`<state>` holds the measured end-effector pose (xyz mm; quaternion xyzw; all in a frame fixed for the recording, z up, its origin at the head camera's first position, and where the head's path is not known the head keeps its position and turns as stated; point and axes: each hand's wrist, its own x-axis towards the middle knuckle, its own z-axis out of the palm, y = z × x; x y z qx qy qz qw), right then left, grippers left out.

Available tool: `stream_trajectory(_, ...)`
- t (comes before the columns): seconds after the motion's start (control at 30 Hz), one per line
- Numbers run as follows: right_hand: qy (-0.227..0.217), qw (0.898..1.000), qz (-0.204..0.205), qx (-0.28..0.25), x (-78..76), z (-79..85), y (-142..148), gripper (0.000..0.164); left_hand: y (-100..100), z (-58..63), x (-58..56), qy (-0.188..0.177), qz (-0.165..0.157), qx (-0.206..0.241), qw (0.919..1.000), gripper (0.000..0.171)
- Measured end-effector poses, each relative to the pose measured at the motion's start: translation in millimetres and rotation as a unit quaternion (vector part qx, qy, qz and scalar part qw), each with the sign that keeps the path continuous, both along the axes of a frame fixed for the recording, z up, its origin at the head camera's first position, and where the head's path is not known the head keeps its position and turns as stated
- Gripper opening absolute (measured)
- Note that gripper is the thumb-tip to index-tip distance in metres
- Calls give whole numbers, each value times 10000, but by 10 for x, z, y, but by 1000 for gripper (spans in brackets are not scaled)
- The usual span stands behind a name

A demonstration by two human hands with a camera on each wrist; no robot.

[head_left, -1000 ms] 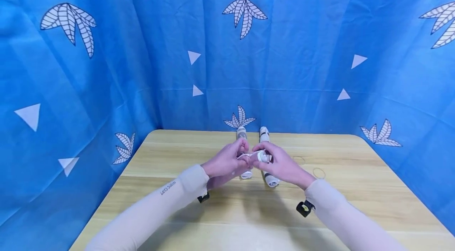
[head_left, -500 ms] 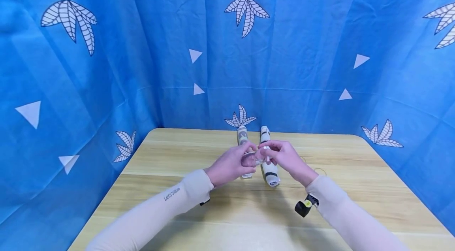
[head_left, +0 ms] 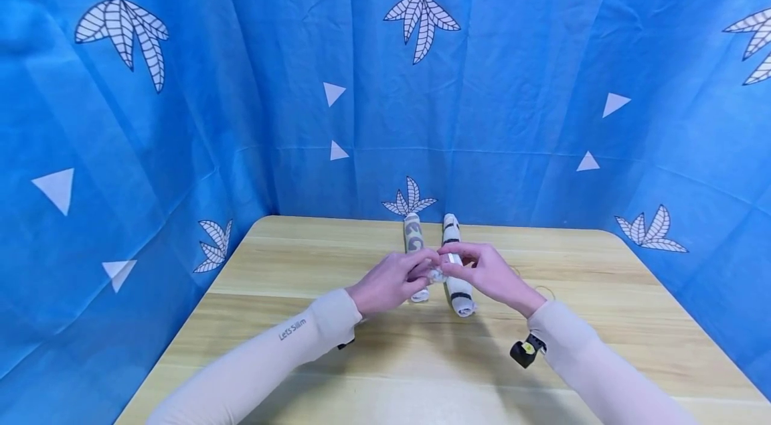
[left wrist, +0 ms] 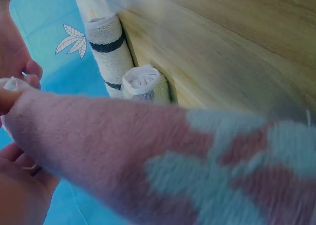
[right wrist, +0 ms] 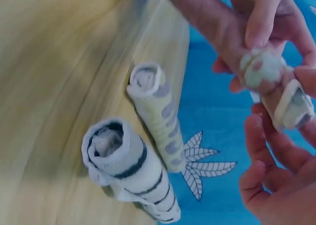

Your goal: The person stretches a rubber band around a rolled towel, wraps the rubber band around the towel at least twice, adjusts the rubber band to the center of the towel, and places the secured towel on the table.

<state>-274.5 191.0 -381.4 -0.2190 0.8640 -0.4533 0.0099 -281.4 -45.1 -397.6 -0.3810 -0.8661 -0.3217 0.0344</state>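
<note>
A pink rolled towel with a pale blue-green pattern fills the front of the left wrist view. My left hand grips the roll near one end; in the head view this hand hides most of it. My right hand holds its fingertips round that same end, facing the left fingers. The spiral end of the pink roll shows between both hands in the right wrist view, where a thin yellowish line crosses the cloth. Behind the hands lie a white towel roll with dark stripes and a pale roll with grey spots.
A thin rubber band lies on the wooden table, right of the striped roll. Another thin loop lies partly behind the right hand. A blue patterned curtain hangs behind and at both sides.
My left hand has turned over the pink roll and its fingers have closed up toward the right hand, covering more of the roll. The two rolls on the table stay put.
</note>
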Motion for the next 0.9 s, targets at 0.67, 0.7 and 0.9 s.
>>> stream_trajectory(0.67,-452,9935,-1020,-230,11,17,-170,17,-4,12,-54,2013,-279,-1267,9709,51)
stream_trajectory(0.7,-478,9930,-1056,-225,9,16,-176,17,7,8,-53,2081,-257,-1331,9687,49)
stream_trajectory(0.9,-489,9910,-1242,-101,-25,33,-159,18,47,-76,-43,2419,-408,-1331,9603,27)
